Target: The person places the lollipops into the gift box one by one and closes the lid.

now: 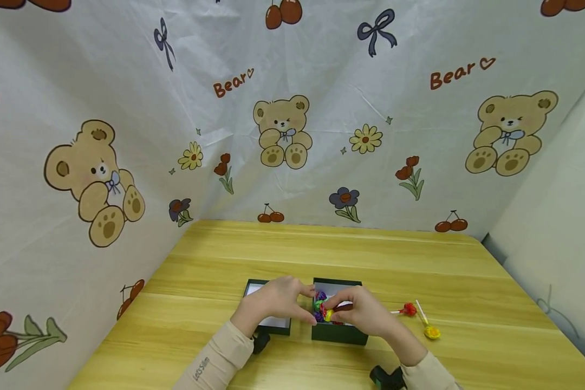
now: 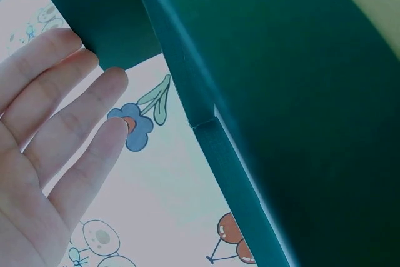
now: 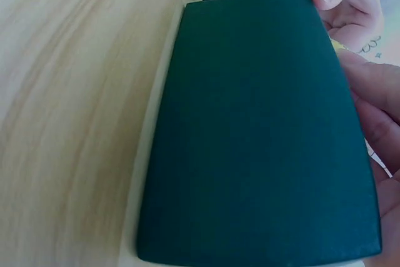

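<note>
In the head view a dark green box stands open, with several lollipops in bright wrappers at its left end. My left hand is at the box's left side, thumb by the near corner and fingers spread. The left wrist view has these fingers nearly straight beside green card walls. Over the box, my right hand reaches in and pinches a lollipop among the others; its fingertips partly cover it. In the right wrist view the box's side hides most of what those fingers hold.
The box's lid lies left of it, white inside up, partly under my left arm. To the right lie a red lollipop and a yellow lollipop on the wooden table. A bear-printed cloth hangs behind.
</note>
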Demonstrator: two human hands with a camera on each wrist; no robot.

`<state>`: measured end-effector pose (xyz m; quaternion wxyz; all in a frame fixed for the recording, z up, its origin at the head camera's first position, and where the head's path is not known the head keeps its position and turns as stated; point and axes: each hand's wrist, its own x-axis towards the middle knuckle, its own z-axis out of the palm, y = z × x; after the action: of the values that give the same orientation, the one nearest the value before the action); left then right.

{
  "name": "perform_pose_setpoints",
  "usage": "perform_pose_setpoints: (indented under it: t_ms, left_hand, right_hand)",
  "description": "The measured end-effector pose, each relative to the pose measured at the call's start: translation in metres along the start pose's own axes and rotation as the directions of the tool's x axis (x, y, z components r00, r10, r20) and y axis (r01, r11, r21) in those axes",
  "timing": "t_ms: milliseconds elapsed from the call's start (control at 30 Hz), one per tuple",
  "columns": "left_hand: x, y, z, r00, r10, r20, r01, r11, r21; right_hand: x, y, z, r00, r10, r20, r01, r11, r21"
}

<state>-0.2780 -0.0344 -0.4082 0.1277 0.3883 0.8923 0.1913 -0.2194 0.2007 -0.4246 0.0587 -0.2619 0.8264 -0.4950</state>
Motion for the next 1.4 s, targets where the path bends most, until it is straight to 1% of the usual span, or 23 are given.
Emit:
perform_pose_setpoints:
  t_ms: [67,300,467,633,767,1067,1400]
  left_hand:
    - [0.000,0.000,0.000,1.000,0.002,-0.001,-0.002,1.000,0.000]
    - [0.000,-0.001,0.000,0.999,0.037,-0.009,-0.037,0.999,0.007]
    - [0.000,0.000,0.000,0.999,0.037,-0.006,-0.037,0.999,0.003]
    - [0.000,0.000,-0.001,0.999,0.037,-0.003,-0.037,0.999,0.006]
    - [0.001,-0.001,-0.001,0.999,0.042,-0.007,-0.042,0.999,0.006]
    - [0.001,-0.002,0.000,0.999,0.039,-0.006,-0.039,0.999,-0.002]
    - [0.001,-0.001,-0.001,0.999,0.047,-0.012,-0.047,0.999,0.003]
  right_hand:
    - [0.001,0.001,0.001,1.000,0.005,-0.001,-0.005,1.000,-0.006]
    - [0.005,0.006,0.004,0.999,0.032,-0.001,-0.032,0.999,-0.042]
    - [0.009,0.007,0.006,1.000,0.031,-0.001,-0.031,0.996,-0.086]
    - [0.011,0.008,0.007,1.000,0.026,0.005,-0.025,0.994,-0.110]
    - [0.013,0.008,0.007,1.000,0.021,0.007,-0.020,0.993,-0.118]
    - [0.015,0.010,0.010,0.999,0.040,0.013,-0.038,0.990,-0.132]
    - [0.015,0.010,0.010,0.999,0.046,0.004,-0.045,0.987,-0.152]
